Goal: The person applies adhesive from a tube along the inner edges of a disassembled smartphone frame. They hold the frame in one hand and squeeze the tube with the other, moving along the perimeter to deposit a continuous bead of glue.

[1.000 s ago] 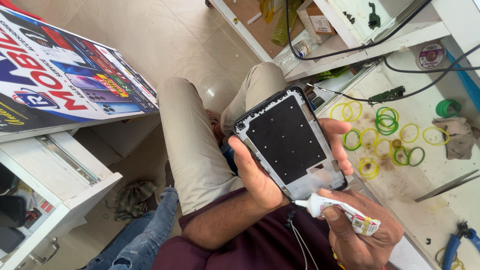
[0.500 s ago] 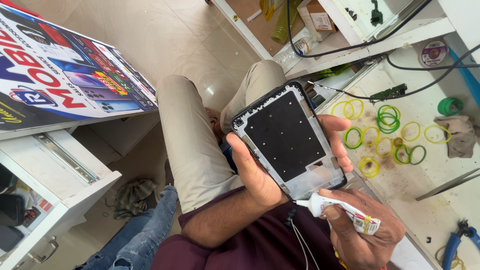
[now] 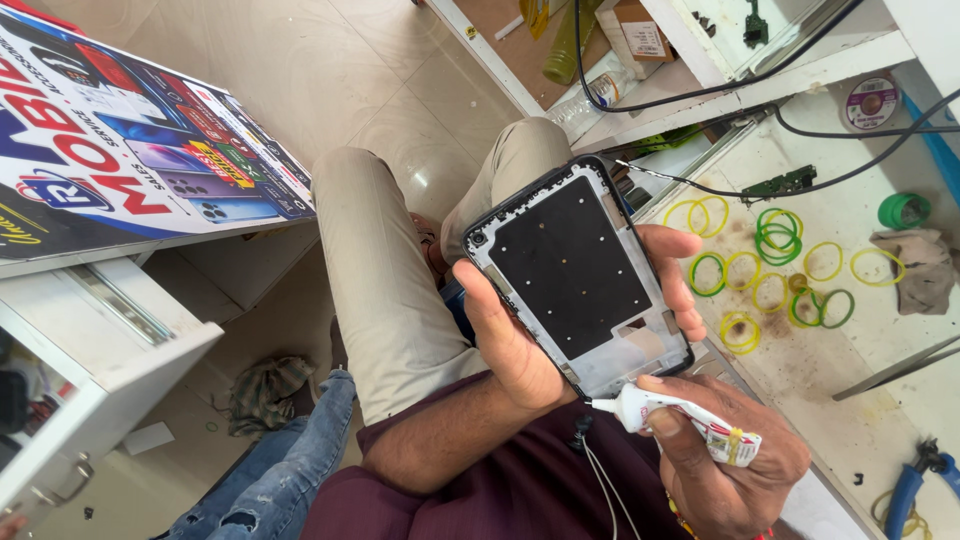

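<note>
While the left hand (image 3: 520,345) is cradling the phone frame (image 3: 580,275) at the centre of the frame, the right hand (image 3: 735,455) is gripping a small white glue tube (image 3: 680,420) at the lower right, with its thin nozzle touching the frame's lower corner. The left hand is clasping the frame by its two long edges, thumb on one side and fingertips (image 3: 670,265) curling over the other, so the black inner face is staying bare and tilted up toward the camera; that grip is keeping skin off the rim where the nozzle is working. The right hand is closing around the tube's body, thumb pressing on it, which looks suited to squeezing in small doses. Both are being held over the lap rather than on the worktop (image 3: 860,400) at the right, probably so the frame can be turned freely. Green and yellow rubber bands (image 3: 780,270) are lying scattered on that worktop, near but apart from the hands, and blue-handled pliers (image 3: 915,485) are resting at the lower right edge. A printed poster (image 3: 110,160) is filling the upper left, above an open white drawer (image 3: 110,380).
</note>
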